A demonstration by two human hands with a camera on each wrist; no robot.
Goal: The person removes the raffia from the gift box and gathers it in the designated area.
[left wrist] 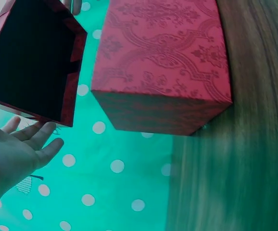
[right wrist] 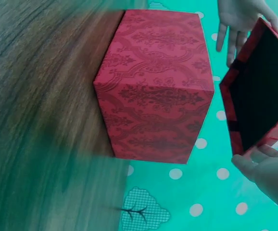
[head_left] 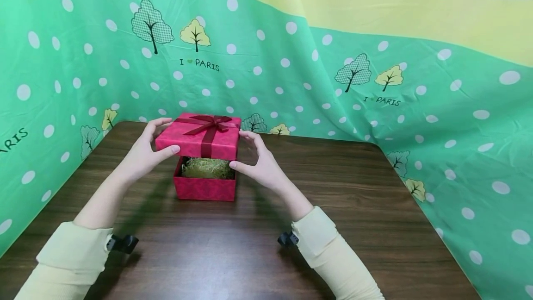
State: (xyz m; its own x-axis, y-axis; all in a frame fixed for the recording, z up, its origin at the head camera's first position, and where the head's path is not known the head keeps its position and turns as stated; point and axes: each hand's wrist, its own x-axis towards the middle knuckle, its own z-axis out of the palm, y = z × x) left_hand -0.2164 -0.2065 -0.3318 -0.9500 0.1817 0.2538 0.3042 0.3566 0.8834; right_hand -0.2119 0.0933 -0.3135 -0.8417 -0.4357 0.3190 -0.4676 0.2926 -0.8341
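A red gift-box lid (head_left: 179, 140) with a dark red ribbon and bow is raised above its matching red box (head_left: 205, 190). My left hand (head_left: 141, 156) holds the lid's left side, its thumb along the front edge. On the opposite side my right hand (head_left: 266, 165) grips the lid, thumb low near the front corner. Greenish shredded filler (head_left: 208, 168) shows inside the box under the lid's front edge; the rear of the box is hidden. Both wrist views show the lid's dark underside (left wrist: 31, 62) tilted beside the patterned box wall (right wrist: 153, 115).
The box stands on a dark wood-grain table (head_left: 333, 198). Behind and at both sides hangs a green and yellow dotted cloth (head_left: 266, 75) with printed trees. Black wrist cameras (head_left: 122, 244) sit at the cuffs of the pale sleeves (head_left: 75, 249).
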